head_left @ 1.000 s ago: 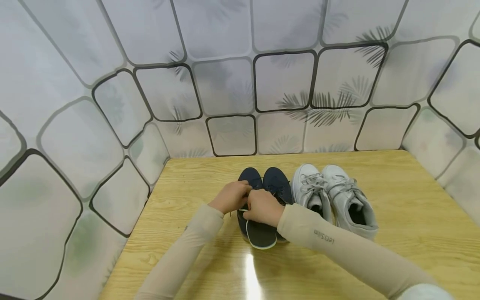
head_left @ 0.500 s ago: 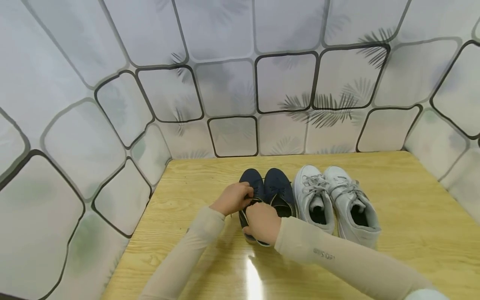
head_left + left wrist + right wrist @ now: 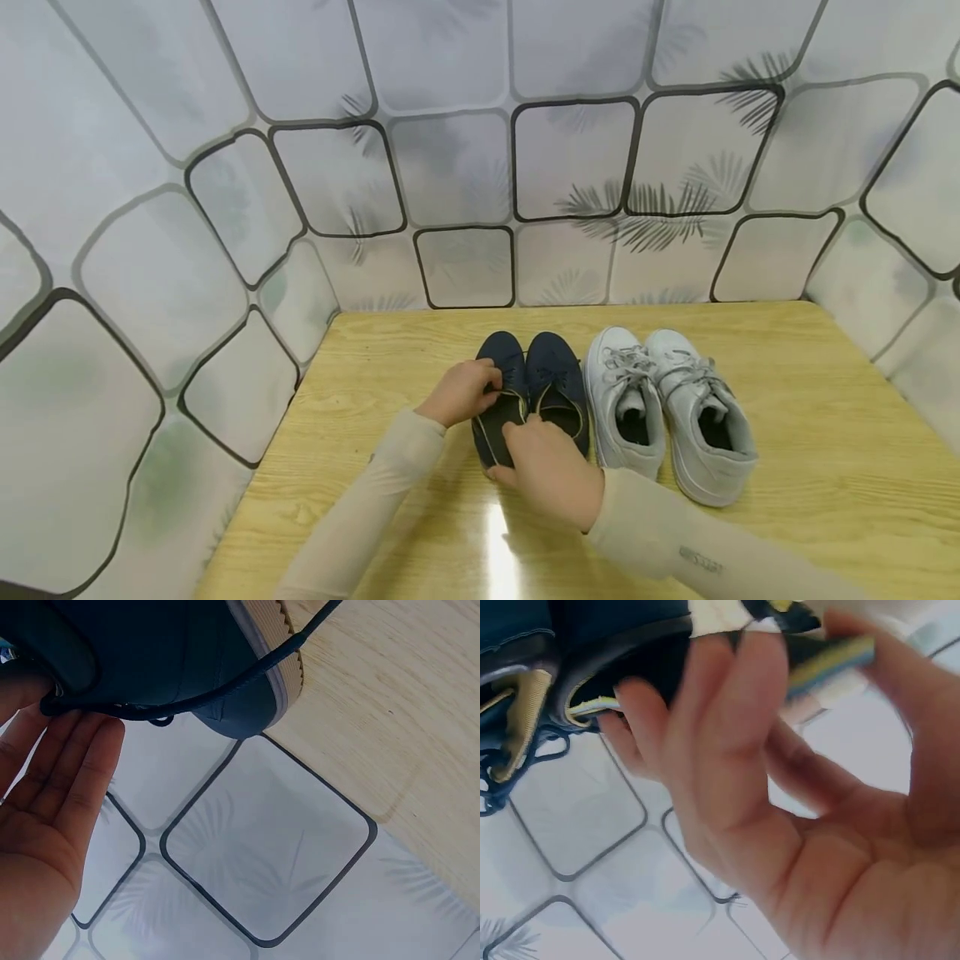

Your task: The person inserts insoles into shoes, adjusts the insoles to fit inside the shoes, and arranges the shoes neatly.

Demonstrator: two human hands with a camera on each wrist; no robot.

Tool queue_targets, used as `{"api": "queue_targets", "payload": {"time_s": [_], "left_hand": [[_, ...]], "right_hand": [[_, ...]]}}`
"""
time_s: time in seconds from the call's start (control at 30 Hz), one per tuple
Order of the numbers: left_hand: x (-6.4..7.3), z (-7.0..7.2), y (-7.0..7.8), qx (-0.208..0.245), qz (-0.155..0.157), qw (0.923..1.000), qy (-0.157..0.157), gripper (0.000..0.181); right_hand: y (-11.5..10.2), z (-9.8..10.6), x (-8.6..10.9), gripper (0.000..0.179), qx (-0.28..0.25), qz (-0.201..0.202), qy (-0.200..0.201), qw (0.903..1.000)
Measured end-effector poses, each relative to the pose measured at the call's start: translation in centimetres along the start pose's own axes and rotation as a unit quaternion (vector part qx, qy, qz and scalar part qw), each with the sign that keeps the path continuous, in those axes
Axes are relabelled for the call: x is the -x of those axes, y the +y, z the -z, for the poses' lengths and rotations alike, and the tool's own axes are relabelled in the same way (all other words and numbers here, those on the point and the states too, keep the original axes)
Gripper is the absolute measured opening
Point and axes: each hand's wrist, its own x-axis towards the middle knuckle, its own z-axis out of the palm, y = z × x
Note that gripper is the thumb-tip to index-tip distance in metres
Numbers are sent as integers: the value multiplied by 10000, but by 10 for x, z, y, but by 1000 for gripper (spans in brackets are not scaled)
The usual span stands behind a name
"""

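Observation:
Two navy lace-up shoes stand side by side, toes pointing away. At the left shoe (image 3: 502, 348), my left hand (image 3: 461, 392) pinches the upper near the tongue; in the left wrist view a dark lace (image 3: 217, 694) hangs across its fingertips. My right hand (image 3: 553, 467) is at the heel of that shoe. Between its thumb and fingers it holds a dark insole (image 3: 832, 666) with a layered yellow and blue edge. The insole's front part lies inside the shoe, its far end hidden. The right navy shoe (image 3: 555, 362) stands close by, partly covered by my right hand.
A pair of white lace-up sneakers stands to the right, a left one (image 3: 618, 350) and a right one (image 3: 716, 467). They rest on a light wooden table (image 3: 390, 350). A patterned wall covering (image 3: 465, 183) borders the table at the back and sides.
The insole has gone from sticking out behind the left navy shoe to lying mostly within it. My right hand has moved back and slightly right; the left hand stays almost in place.

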Motion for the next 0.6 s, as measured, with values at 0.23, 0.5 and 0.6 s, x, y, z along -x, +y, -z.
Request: {"api": "queue_targets", "payload": {"time_s": [0.23,0.5,0.6], "left_hand": [[0,0,2,119,68,9998,-109,4],[2,-4,1,228,91,9997,71,5],[3,-4,0,249,106,9995,151,5]], "right_hand": [[13,-28,-22,33,190,8,566,9982],[26,-29,-12,17,-1178,223,227,9925],[29,-27,-12,11,-1346,462,368,9891]]}}
